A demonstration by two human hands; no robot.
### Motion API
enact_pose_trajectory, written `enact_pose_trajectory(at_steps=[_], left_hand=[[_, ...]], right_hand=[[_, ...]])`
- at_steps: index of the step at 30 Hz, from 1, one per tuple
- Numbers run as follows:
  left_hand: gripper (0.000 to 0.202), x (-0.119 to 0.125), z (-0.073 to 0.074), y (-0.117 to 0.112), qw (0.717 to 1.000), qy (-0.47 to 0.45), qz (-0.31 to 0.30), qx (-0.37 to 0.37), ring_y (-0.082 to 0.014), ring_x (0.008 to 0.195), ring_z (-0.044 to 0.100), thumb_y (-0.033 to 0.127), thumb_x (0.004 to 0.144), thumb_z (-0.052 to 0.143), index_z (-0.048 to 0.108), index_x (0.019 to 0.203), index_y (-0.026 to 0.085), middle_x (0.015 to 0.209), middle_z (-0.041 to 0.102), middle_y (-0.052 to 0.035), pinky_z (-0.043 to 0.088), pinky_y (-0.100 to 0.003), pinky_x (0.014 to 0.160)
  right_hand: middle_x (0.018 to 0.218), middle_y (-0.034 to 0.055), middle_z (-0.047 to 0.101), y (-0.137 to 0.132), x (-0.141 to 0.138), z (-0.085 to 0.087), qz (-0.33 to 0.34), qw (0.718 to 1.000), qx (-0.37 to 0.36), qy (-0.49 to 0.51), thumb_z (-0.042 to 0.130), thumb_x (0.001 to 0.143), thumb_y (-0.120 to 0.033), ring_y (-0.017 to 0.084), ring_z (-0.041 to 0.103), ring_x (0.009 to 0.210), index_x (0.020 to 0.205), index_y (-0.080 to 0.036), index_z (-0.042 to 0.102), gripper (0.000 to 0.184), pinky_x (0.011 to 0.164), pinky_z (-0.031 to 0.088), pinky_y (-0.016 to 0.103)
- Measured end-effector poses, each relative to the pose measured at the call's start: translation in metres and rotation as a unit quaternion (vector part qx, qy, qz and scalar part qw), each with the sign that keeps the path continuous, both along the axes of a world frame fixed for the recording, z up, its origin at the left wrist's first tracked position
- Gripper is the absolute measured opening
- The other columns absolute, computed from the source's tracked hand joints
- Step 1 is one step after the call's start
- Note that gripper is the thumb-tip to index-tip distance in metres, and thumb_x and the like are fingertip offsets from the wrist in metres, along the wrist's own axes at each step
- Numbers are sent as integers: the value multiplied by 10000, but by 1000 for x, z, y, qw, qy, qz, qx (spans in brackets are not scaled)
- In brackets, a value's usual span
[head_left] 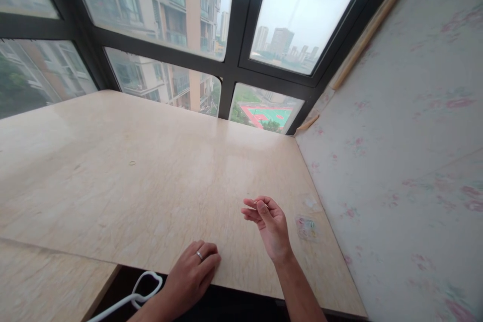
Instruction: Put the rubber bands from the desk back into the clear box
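My right hand [269,224] is raised above the counter [181,176], palm turned up. Its thumb and index finger pinch a tiny pale thing, too small to name, while the other fingers stay loosely extended. At the counter's front edge rests my left hand [196,269], knuckles up and fingers curled in, wearing a silver ring [199,255]; nothing shows in it. To the right of my right hand sits a small clear box [307,227] with several coloured loops inside. A thin yellow-green loop [132,163] lies farther off on the left.
A clear lid-like piece [310,203] lies behind the box. The floral-papered wall [400,161] bounds the counter on the right, and dark-framed windows [226,85] stand along the back. Below the front edge, at left, is a white curved tube [149,276].
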State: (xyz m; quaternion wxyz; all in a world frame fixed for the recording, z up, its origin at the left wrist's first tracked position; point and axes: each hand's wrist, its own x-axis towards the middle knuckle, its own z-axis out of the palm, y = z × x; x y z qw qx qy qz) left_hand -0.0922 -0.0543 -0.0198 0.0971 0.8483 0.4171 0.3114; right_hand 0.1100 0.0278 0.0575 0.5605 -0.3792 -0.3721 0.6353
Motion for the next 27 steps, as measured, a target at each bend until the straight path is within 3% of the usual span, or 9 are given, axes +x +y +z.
enact_pose_trajectory(at_steps=[4, 7, 12, 18, 23, 27], left_hand=[[218, -1, -1, 0, 1000, -1, 0, -2, -182, 801, 550, 121, 940, 399, 605, 967, 186, 957, 610, -79, 465, -313, 719], [208, -1, -3, 0, 1000, -4, -1, 5, -185, 807, 560, 129, 938, 414, 611, 965, 188, 960, 616, -78, 472, -318, 730], [199, -2, -5, 2, 1000, -11, -2, 22, -188, 831, 580, 139, 940, 430, 616, 983, 194, 970, 629, -77, 486, -315, 741], [204, -1, 0, 6, 998, -28, 1, 62, -182, 814, 606, 165, 939, 442, 641, 958, 201, 936, 651, -70, 504, -284, 711], [208, 0, -2, 6, 998, -36, 13, 51, -182, 837, 618, 183, 944, 448, 652, 974, 208, 966, 657, -74, 519, -288, 735], [194, -4, -8, 7, 998, -24, -1, 62, -188, 877, 623, 191, 936, 473, 657, 997, 209, 980, 658, -72, 530, -288, 755]], right_hand=[[1127, 94, 699, -7, 13, -5, -26, 998, 10, -55, 683, 825, -396, 210, 710, 869, 882, -207, 639, 202, 794, 544, 357], [1183, 97, 659, -12, 27, -12, -59, 989, 34, -130, 658, 841, -402, 185, 674, 876, 879, -200, 669, 206, 741, 528, 312], [782, 13, 638, -19, 64, -28, -144, 956, 64, -246, 685, 808, -424, 103, 516, 605, 829, -194, 678, 231, 561, 433, 230], [536, -38, 528, -34, 116, -41, -190, 949, -5, -252, 708, 751, -507, 92, 449, 460, 760, -185, 630, 331, 407, 328, 201], [752, 65, 685, -45, 153, -39, -239, 926, -44, -289, 729, 698, -533, 123, 575, 520, 788, -161, 648, 391, 341, 335, 179], [852, 121, 722, -49, 174, -34, -265, 906, -58, -326, 734, 668, -531, 150, 612, 548, 865, -138, 659, 447, 322, 345, 181]])
